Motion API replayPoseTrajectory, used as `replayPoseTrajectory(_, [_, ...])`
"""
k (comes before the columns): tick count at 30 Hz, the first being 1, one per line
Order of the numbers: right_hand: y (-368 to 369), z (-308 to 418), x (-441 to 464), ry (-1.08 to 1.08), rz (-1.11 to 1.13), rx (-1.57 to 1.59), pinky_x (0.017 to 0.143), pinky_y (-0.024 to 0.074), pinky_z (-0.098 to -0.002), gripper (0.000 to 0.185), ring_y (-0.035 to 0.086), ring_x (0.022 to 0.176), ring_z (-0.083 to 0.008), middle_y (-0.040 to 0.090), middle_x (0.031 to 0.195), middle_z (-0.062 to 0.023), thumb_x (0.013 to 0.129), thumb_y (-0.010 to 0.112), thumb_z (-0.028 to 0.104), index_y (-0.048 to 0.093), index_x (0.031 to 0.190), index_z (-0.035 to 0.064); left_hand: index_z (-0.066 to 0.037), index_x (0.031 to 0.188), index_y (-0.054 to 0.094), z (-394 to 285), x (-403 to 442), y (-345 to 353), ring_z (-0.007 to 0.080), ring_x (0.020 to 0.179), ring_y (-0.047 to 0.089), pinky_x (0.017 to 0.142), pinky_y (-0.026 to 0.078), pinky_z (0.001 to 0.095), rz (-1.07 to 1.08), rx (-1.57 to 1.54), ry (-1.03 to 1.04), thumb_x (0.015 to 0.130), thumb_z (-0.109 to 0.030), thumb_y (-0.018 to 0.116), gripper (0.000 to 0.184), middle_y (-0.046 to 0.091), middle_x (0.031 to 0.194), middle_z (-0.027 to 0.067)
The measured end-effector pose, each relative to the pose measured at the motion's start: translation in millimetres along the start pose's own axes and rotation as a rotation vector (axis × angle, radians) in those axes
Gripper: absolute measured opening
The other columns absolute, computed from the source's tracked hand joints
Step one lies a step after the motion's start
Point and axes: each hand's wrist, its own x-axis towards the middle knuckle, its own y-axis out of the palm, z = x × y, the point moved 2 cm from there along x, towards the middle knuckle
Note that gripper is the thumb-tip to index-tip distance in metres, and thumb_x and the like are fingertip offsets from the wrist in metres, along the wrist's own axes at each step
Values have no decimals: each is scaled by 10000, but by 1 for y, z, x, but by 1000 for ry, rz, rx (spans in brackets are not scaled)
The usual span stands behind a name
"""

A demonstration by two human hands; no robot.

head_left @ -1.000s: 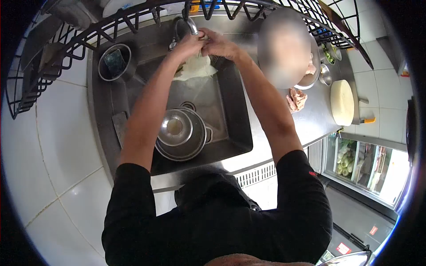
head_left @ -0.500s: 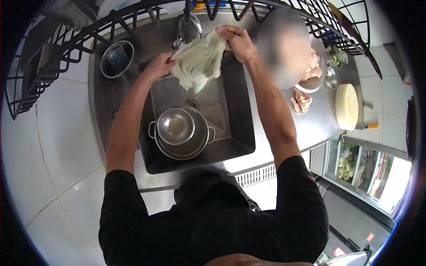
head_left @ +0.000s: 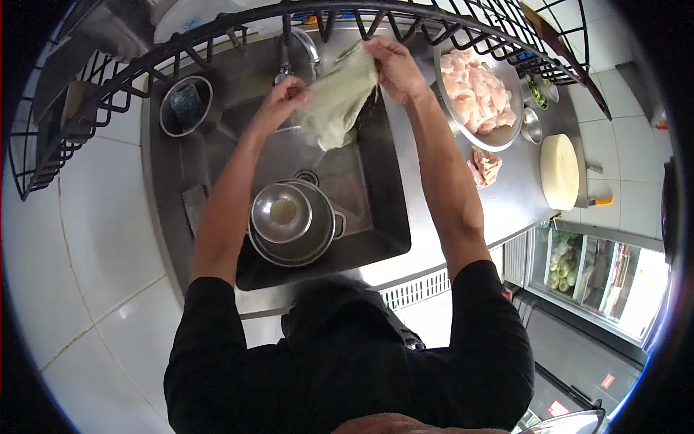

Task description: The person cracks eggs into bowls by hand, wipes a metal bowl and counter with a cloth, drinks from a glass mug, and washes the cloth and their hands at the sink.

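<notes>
A pale greenish cloth (head_left: 336,98) hangs over the far part of the steel sink (head_left: 347,181), near the faucet (head_left: 307,50). My right hand (head_left: 396,69) pinches its upper right corner. At the cloth's left edge, my left hand (head_left: 280,105) has its fingers closed on it. Below, in the sink, a pot (head_left: 318,242) with side handles carries a smaller metal bowl (head_left: 282,213).
A large bowl of raw meat pieces (head_left: 477,94) stands right of the sink, with a loose piece of meat (head_left: 486,167) beside it. Further right is a round pale block (head_left: 559,172). A black wire rack (head_left: 271,11) overhangs the back. A metal container (head_left: 186,106) sits at the left.
The cloth was bunched under the faucet, then spread between both hands. It now hangs slightly further right, and the blurred patch over the meat bowl is gone.
</notes>
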Motion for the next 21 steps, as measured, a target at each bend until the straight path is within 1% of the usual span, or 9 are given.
replayPoseTrajectory(3, [-10, 5, -5, -9, 25, 64, 714, 530, -291, 152, 632, 802, -132, 661, 904, -47, 953, 625, 190, 634, 956, 38, 16, 1147, 608, -3, -17, -3, 175, 929, 626, 861, 474, 325, 351, 528, -160, 886, -258, 689, 386, 673, 998, 83])
replayPoseTrajectory(6, [-11, 25, -8, -114, -43, 52, 790, 528, -353, 254, 640, 830, -179, 665, 943, -85, 966, 590, 266, 609, 1001, 16, 13, 1142, 611, 27, -36, -44, 196, 920, 646, 874, 487, 336, 73, -115, -115, 876, -271, 697, 398, 683, 964, 100])
replayPoseTrajectory(8, [-18, 21, -13, -187, -49, 240, 860, 512, -403, 363, 637, 886, -220, 658, 1001, -122, 967, 569, 340, 597, 1069, -6, -20, 1276, 538, 42, -36, -43, 268, 1121, 574, 914, 482, 413, -155, -474, -158, 898, -436, 643, 571, 610, 1181, 155])
replayPoseTrajectory(10, [5, -40, 6, 122, -319, 133, 997, 417, -448, 628, 551, 1108, -304, 575, 1194, -190, 914, 565, 477, 490, 1283, -26, -43, 1326, 492, 6, -17, -5, 303, 1226, 503, 939, 465, 446, -227, -897, -187, 934, -505, 562, 610, 537, 1309, 169])
replayPoseTrajectory(12, [35, -103, 38, -3, -233, -259, 811, 487, -368, 399, 584, 789, -254, 673, 949, -108, 884, 649, 404, 657, 1123, 85, -59, 1389, 416, -9, 12, 15, 345, 1302, 401, 977, 435, 473, -237, -1056, -346, 953, -596, 445, 693, 430, 1405, 176])
replayPoseTrajectory(14, [98, -89, 4, -185, -296, -609, 701, 495, -377, 201, 580, 690, -168, 653, 719, -75, 850, 656, 202, 704, 894, 11, -31, 1313, 457, -2, 33, 34, 301, 1163, 526, 948, 440, 494, -420, -948, -429, 976, -543, 418, 614, 549, 1245, 154])
replayPoseTrajectory(16, [103, -100, 6, -239, -342, -849, 801, 516, -407, 277, 691, 823, -293, 683, 845, -254, 785, 723, 254, 702, 863, -12, -41, 1216, 518, 27, 40, 47, 275, 1041, 576, 862, 485, 445, -421, -950, -342, 964, -497, 473, 523, 585, 1157, 118])
replayPoseTrajectory(18, [42, -145, 45, 15, -464, -660, 831, 517, -434, 280, 672, 888, -405, 664, 874, -280, 786, 682, 269, 710, 858, 0, -51, 1119, 578, 40, 39, 61, 249, 920, 626, 776, 530, 396, -448, -926, -323, 952, -452, 529, 437, 621, 1068, 83])
replayPoseTrajectory(21, [87, -109, 10, -64, -535, -863, 822, 512, -473, 301, 658, 862, -436, 666, 845, -277, 791, 647, 285, 709, 814, -9, -44, 1101, 584, 23, 30, 75, 238, 869, 631, 739, 541, 380, -470, -841, -510, 958, -397, 543, 383, 627, 1045, 78])
